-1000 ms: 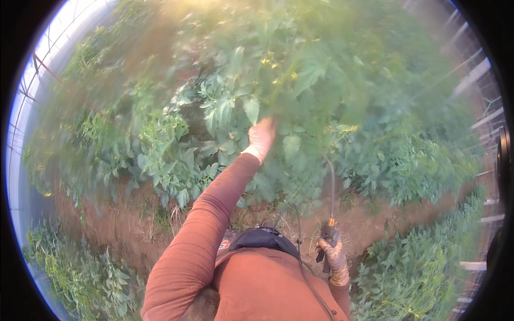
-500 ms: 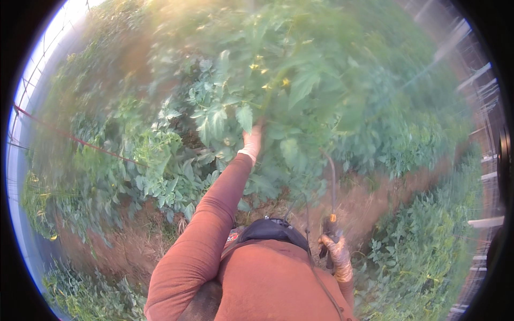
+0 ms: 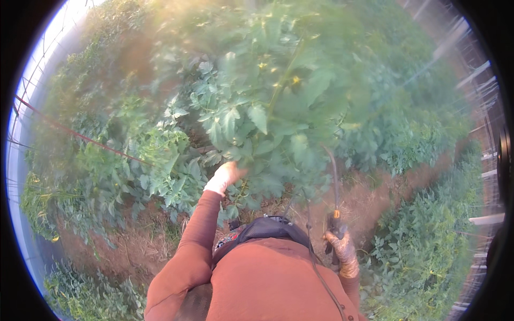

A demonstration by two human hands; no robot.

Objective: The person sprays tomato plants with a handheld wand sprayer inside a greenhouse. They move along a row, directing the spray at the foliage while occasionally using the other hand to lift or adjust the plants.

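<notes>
My left hand (image 3: 229, 174), white at the wrist, reaches to the near edge of a leafy tomato plant (image 3: 227, 120). Its fingers touch or pass among the lower leaves; they are blurred and partly hidden. Yellow flowers (image 3: 295, 81) show higher on the plant. On the right, my gloved right hand (image 3: 345, 251) is closed round the black handle of a wand (image 3: 335, 184). An orange collar sits above the grip, and the thin grey rod rises and bends at its upper end beside the foliage.
A black waist bag (image 3: 270, 229) is at my front, with a dark cable (image 3: 326, 289) running down my right side. Brown soil paths (image 3: 118, 243) lie between rows of plants (image 3: 428, 251). A red string (image 3: 80, 140) crosses at the left.
My left hand has drawn back toward me and slightly left, out of the deeper foliage. My right hand and the wand have shifted a little to the right; the leaves sway.
</notes>
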